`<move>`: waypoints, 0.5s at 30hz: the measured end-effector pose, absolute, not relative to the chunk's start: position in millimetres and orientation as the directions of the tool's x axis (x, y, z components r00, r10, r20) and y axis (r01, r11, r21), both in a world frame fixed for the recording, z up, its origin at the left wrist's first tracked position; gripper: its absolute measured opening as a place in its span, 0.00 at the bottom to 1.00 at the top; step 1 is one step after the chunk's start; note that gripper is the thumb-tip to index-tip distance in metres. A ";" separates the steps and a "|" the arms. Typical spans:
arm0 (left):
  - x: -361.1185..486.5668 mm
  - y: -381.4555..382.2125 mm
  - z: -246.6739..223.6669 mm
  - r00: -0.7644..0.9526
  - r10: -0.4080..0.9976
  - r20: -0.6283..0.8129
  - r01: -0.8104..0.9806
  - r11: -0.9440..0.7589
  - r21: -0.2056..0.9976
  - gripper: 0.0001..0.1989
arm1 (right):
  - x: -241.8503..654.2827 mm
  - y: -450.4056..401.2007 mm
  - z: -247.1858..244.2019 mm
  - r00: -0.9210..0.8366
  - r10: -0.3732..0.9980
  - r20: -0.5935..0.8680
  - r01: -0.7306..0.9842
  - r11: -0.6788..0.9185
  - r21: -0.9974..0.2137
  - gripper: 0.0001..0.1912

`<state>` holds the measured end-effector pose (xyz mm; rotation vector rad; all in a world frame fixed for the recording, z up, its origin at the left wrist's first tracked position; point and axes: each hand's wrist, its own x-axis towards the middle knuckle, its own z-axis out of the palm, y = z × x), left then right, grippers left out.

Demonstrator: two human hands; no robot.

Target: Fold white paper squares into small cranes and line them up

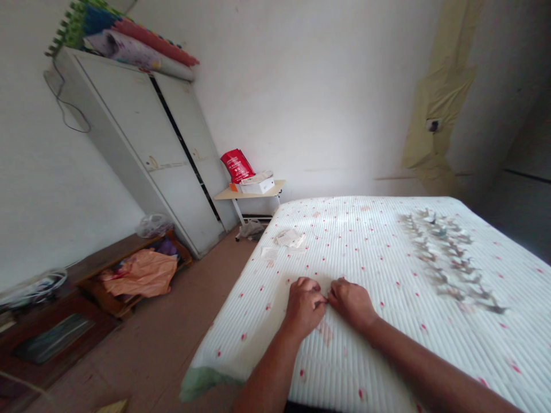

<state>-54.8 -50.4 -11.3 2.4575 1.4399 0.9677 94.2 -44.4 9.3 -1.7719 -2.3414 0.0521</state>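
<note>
Both hands are low over a white ribbed bed cover (344,229) dotted with red. My left hand (305,304) has its fingers curled inward, the fingertips near the other hand. Close on its right, my right hand (353,301) is also closed, its fingers bent down. Between the two hands the fingertips nearly meet; whatever they hold, if anything, is too small to make out. Crumpled paper pieces (290,238) lie on the cover beyond my left hand. Rows of small, blurred greyish items (447,252) are laid out at the right of the bed.
A grey cabinet (142,132) with rolled mats on top stands at the left. Near it is a small table (249,194) with a red bag (237,166) and a white box. An orange cloth (144,272) hangs over low wooden furniture (64,321).
</note>
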 end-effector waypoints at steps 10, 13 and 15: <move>-54.2 -51.0 -9.3 0.341 0.825 0.451 0.739 -0.531 0.413 0.07 | 87.1 -38.1 11.3 -0.256 0.964 0.065 0.959 0.262 -0.111 0.10; -54.5 -51.6 -8.5 0.336 0.826 0.452 0.738 -0.530 0.419 0.07 | 88.8 -39.0 10.6 -0.250 0.966 0.065 0.955 0.257 -0.145 0.10; -54.7 -51.7 -8.8 0.334 0.827 0.453 0.735 -0.529 0.424 0.08 | 92.5 -40.1 8.7 -0.246 0.965 0.088 0.947 0.259 -0.192 0.11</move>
